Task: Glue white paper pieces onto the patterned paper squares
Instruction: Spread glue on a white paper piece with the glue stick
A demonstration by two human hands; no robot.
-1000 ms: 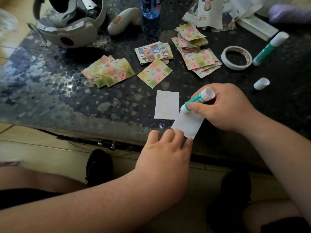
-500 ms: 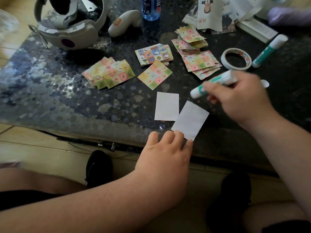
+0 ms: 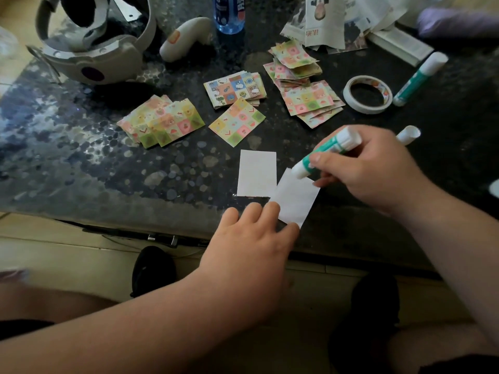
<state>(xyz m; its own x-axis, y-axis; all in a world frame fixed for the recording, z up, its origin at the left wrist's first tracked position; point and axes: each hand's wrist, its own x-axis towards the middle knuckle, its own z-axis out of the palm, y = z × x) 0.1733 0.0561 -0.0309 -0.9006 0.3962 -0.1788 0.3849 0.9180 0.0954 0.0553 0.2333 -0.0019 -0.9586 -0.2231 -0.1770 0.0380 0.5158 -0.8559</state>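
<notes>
On speckled table (image 3: 81, 157) — right hand (image 3: 372, 171) grips glue stick (image 3: 328, 151); left hand (image 3: 248, 244) flat on paper (image 3: 295, 198).

Near the front edge of the table (image 3: 81, 157), the left paper piece (image 3: 257, 172) and the right paper piece (image 3: 295, 199) are lying side by side, corners touching; the left hand (image 3: 251, 238) is resting on the right one's near corner; the right hand (image 3: 372, 168) is holding a glue stick (image 3: 326, 155) with its tip at the far corner; a cap (image 3: 407, 134) is lying just behind that hand; behind the pieces, a single square (image 3: 237, 121) is lying between the left stack (image 3: 162, 121) and the right stack (image 3: 310, 99); a tape roll (image 3: 367, 94) is sitting right of those; a headset (image 3: 94, 55) is sitting at the back left.
</notes>
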